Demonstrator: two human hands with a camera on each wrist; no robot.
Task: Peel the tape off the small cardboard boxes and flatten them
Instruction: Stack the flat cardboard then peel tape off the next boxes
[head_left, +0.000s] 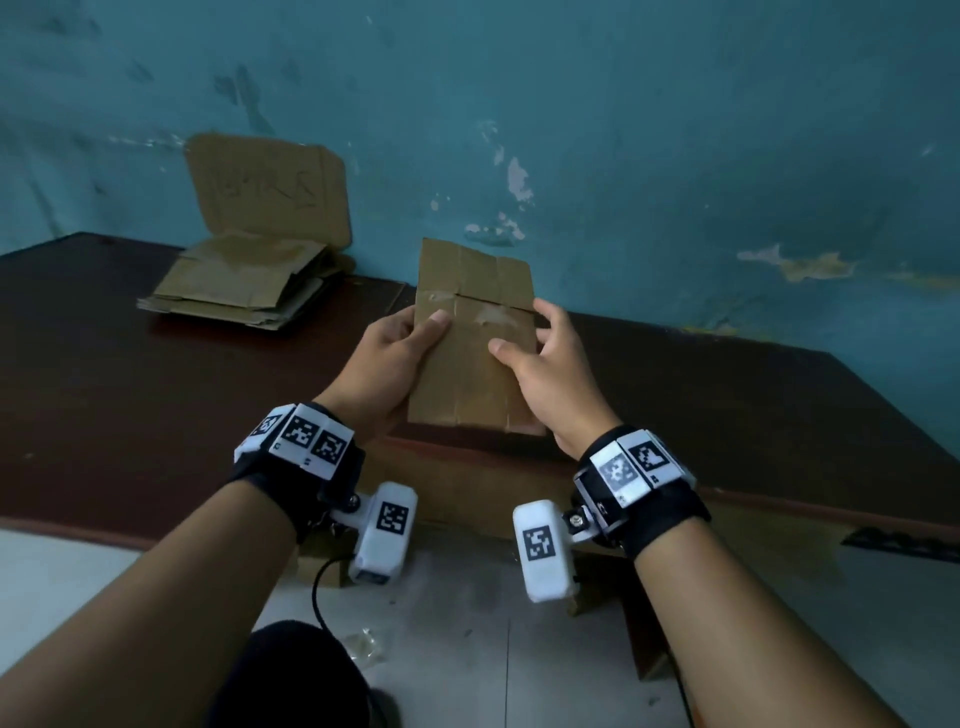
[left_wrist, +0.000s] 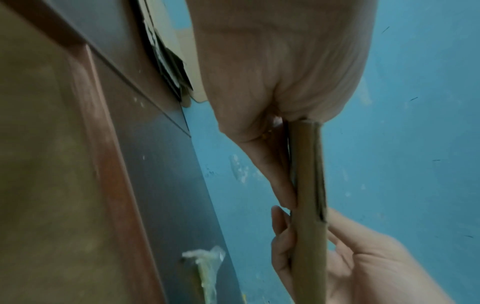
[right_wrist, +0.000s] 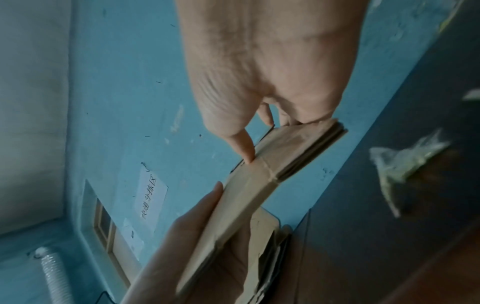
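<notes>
A small brown cardboard box (head_left: 475, 332), pressed flat, is held upright above the dark table (head_left: 156, 374), with pale tape scars on its face. My left hand (head_left: 392, 358) grips its left edge, thumb on the front, fingers behind. My right hand (head_left: 540, 364) grips the right edge the same way. In the left wrist view the flattened box (left_wrist: 309, 185) shows edge-on between thumb and fingers. In the right wrist view the box (right_wrist: 259, 185) shows its layered edge under my thumb.
A stack of flattened cardboard (head_left: 244, 280) lies at the table's far left, with one piece leaning on the blue wall (head_left: 675, 156). Crumpled clear tape (right_wrist: 405, 162) lies on the table; another wad (head_left: 363, 644) is on the floor.
</notes>
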